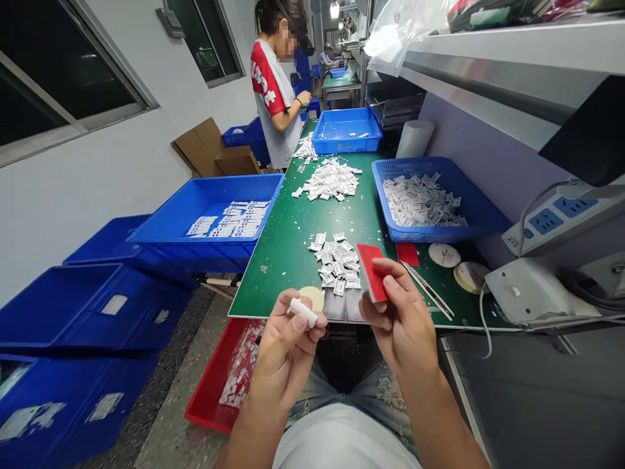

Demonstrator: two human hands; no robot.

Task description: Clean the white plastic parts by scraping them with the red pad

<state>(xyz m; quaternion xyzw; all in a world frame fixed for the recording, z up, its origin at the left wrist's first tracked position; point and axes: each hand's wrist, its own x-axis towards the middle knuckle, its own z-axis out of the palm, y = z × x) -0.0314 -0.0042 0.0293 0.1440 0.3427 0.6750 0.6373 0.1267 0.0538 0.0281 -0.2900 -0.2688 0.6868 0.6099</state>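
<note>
Pinched between the thumb and fingers of my left hand (288, 348) is a small white plastic part (303, 312), roughly cylindrical. Level with it, my right hand (405, 316) grips a thin red-faced block (372, 270) with a pale edge, held tilted and apart from the white part. Just beyond both hands lies a small pile of white plastic pieces (338, 264) with dark markings. Behind my left fingers a pale yellow round disc (315, 298) shows in part. To the right of my right hand rest metal tweezers (430, 293) and a red square piece (408, 254).
The green table (273, 260) carries a larger white heap (332, 179), a filled blue basket (390, 231) and a blue tray (346, 144). Blue bins (205, 244) stand left; a red bin (205, 397) sits below. A power strip (561, 218) is right. A co-worker (278, 91) stands farther back.
</note>
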